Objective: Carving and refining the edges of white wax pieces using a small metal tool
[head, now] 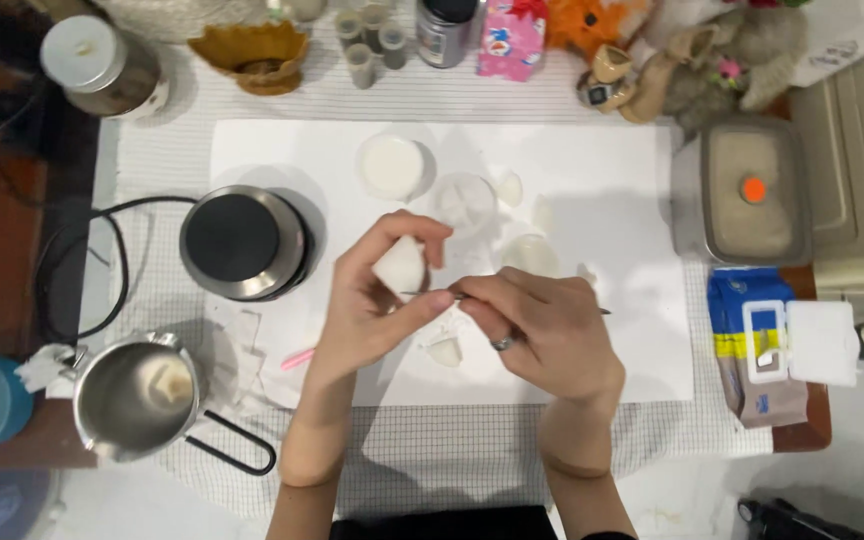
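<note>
Head view looks straight down at my two hands over a big white sheet on the table. My left hand holds a small white lump up off the sheet. My thumb and first fingers curl around it and pinch it, so part of the lump is hidden behind them. I cannot tell what the lump is made of (maybe wax or soap).

My right hand pinches a thin metal tool. Its fingers are pressed close together around it. The tip of the tool pokes out to the left, just under the lump, and a bit of the other end sticks out past my hand on the right. The middle of the tool is hidden by my fingers. A ring sits on one finger.

Under my hands, little white pieces lie on the sheet, partly covered. Farther up are a round white cup and some clear shapes that are hard to make out. A round hot plate is on the left. Near it is a steel pot with something pale inside. On the right are a metal tray and a pack of wipes. The toys at the top are cut off by the edge.
</note>
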